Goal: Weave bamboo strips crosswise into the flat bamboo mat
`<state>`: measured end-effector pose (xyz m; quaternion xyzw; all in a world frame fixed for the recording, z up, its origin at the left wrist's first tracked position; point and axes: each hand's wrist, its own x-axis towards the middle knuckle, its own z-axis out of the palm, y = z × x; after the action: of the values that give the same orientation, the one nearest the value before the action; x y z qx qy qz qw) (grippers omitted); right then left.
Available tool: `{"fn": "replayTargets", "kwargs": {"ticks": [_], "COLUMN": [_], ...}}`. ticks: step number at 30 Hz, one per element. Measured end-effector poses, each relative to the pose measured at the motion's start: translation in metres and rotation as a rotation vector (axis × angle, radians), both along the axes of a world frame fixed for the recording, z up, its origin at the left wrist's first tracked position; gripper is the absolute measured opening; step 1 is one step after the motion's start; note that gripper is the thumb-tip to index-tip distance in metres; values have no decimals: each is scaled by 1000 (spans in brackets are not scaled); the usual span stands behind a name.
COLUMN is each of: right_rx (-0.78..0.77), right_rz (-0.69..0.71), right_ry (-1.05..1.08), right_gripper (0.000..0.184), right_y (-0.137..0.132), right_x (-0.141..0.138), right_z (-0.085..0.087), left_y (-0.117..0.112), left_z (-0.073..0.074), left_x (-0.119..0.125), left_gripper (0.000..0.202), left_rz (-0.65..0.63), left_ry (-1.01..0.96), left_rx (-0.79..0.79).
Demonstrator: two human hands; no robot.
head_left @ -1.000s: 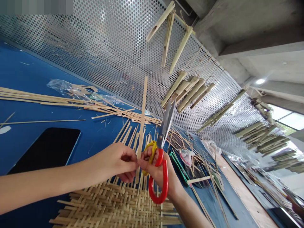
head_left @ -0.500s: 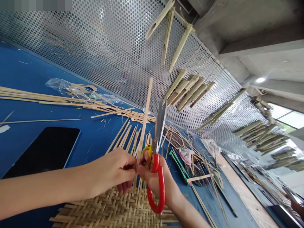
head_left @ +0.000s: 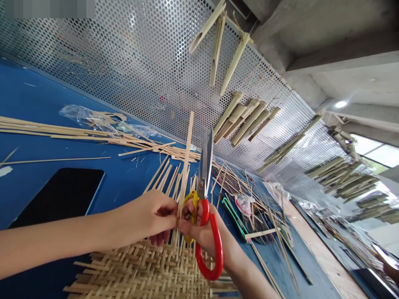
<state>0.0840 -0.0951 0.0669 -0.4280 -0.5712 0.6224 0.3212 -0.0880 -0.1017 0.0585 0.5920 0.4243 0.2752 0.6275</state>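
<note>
My left hand [head_left: 163, 216] pinches a flat bamboo strip [head_left: 187, 166] that stands up from the far edge of a woven bamboo mat [head_left: 146, 270]. Beside it, my right hand [head_left: 202, 232] is closed on a pair of scissors [head_left: 204, 174] with one red and one yellow handle. Their blades point up and away, almost together, just right of the strip. My right thumb meets the strip's lower part near my left fingers. Several loose strip ends [head_left: 170, 178] fan out beyond the mat.
A black phone [head_left: 62, 197] lies on the blue table at left. Long bamboo strips [head_left: 77, 135] and plastic wrapping [head_left: 75, 114] lie behind. At right are a green cutter [head_left: 235, 220] and tangled strips. A perforated metal panel [head_left: 149, 54] with hung bamboo pieces [head_left: 249, 122] rises behind.
The scissors' blades and the tall strip have shifted slightly left and down, while the red handle has swung a little right. Both hands keep their grip.
</note>
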Motion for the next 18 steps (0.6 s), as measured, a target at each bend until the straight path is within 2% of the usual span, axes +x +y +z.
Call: {"fn": "replayTargets", "kwargs": {"ticks": [3,9,13,16,18], "right_rx": [6,16,-4,21,78], "right_rz": [34,59,70,49,-39], "right_ry": [-22,-32,-57,-179,-337], "right_gripper": [47,47,48,44,45], "right_y": [2,1,0,7,19], "right_x": [2,2,3,9,18], "right_z": [1,2,8,19,25], "left_y": [3,4,3,3,3], "left_z": [3,8,6,7,9], "left_x": [-2,-4,-5,-4,-4], "left_gripper": [16,18,18,17,20], "left_rz": [32,28,-11,48,98], "left_ry": [-18,-93,-105,-107,-110], "left_rx": [71,39,70,80,67]}}
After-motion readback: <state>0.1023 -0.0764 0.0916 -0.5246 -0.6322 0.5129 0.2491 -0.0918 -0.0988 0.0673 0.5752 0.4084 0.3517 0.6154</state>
